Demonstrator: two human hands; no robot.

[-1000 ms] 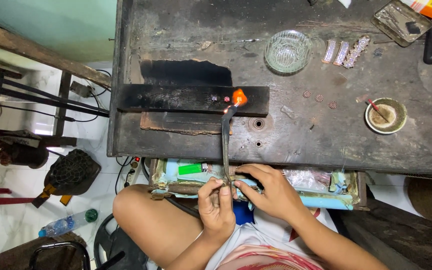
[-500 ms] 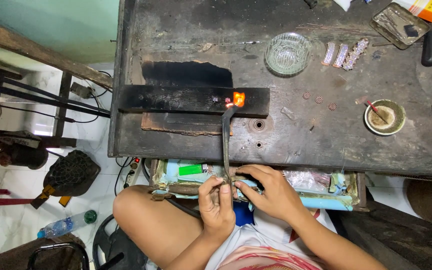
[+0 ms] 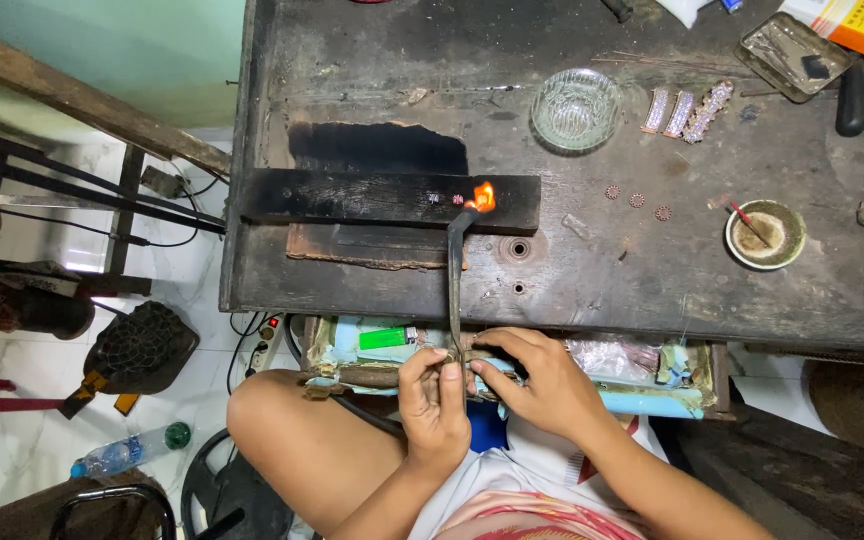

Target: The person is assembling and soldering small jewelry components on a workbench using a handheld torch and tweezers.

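My left hand and my right hand are both closed round the near end of a thin metal torch at the bench's front edge. Its bent tip burns with a small orange flame over a charred black block, next to tiny pieces lying on that block. My bare knee is below the left hand.
On the dark workbench stand a glass dish, a small bowl with a red stick, jewelled strips, small round ornaments and a metal tray. An open drawer holds clutter. A plastic bottle lies on the floor.
The flame has shrunk from a bright round glow and flickers; the torch tip has shifted slightly on the block. Both hands keep their hold at the torch's near end.
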